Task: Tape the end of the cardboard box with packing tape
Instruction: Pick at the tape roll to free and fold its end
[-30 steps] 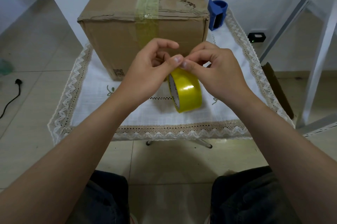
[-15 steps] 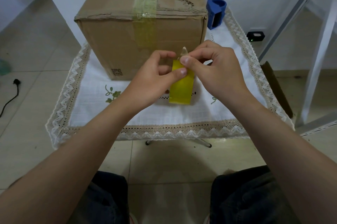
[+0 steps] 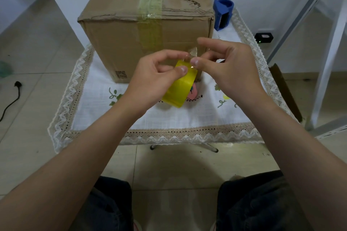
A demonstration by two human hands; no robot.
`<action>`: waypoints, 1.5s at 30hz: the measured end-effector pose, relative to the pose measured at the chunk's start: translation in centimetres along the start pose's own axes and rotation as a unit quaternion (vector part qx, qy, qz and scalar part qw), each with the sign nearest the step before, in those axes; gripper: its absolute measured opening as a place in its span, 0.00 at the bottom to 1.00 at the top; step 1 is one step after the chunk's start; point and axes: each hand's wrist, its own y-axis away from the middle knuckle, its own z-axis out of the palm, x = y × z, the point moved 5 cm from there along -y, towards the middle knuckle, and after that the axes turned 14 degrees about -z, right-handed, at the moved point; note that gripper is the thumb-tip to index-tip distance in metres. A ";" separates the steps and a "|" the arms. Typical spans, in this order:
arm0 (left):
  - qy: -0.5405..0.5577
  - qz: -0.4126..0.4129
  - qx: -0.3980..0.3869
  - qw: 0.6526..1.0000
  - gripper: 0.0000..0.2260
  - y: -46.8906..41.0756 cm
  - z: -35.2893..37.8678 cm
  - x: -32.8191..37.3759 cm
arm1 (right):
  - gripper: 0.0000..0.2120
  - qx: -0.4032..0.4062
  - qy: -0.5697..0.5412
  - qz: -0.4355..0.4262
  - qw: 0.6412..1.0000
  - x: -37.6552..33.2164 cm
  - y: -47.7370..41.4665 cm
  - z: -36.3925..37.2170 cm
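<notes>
Scanning from the left, a black cable lies on the floor tiles, well apart from the lace-edged tablecloth that covers the small table. The cardboard box stands at the far half of the cloth, its near end face toward me. One yellowish tape strip already runs along the top seam and down that face; whether more is needed I cannot tell.

My left hand grasps the yellow tape roll, thumb pressed on its upper rim, holding it in the air just in front of the box and above the cloth. My right hand pinches the free tape tab between thumb and a fingertip, the other fingers spread loose. The tab is lifted only slightly off the roll.

Status, as I judge it: the tape end is found and started. Remaining steps: draw out a length, lay it on the box end, press it down and cut it. A blue tape dispenser stands beside the right rear of the box, unused.
</notes>
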 end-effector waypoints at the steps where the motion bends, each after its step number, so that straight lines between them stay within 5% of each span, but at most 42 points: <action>1: -0.001 -0.002 0.001 1.000 0.10 0.0 0.0 0.0 | 0.15 -0.001 -0.005 -0.001 1.000 0.0 -0.1 -0.1; 4: 0.002 -0.007 0.007 1.000 0.10 0.1 0.0 0.1 | 0.07 -0.002 -0.021 -0.012 1.000 -0.4 -0.1 0.1; 18: -0.022 0.005 0.019 1.000 0.07 -0.1 0.1 0.0 | 0.09 -0.069 -0.109 -0.017 0.991 -0.6 -0.1 0.9; 25: -0.014 0.006 0.035 0.999 0.06 0.0 -0.2 0.3 | 0.05 -0.070 -0.081 -0.005 0.994 -0.4 -0.1 0.4; 33: -0.009 -0.033 0.024 0.999 0.08 -0.3 0.0 -0.3 | 0.05 -0.097 0.077 -0.123 0.985 -1.3 0.5 0.1; 40: -0.006 -0.009 0.017 1.000 0.07 -0.2 0.1 -0.1 | 0.03 -0.058 -0.106 0.065 0.991 0.1 0.4 0.2; 45: -0.001 0.001 0.019 1.000 0.06 -0.2 0.0 0.0 | 0.02 -0.084 -0.116 0.141 0.980 1.4 0.7 0.4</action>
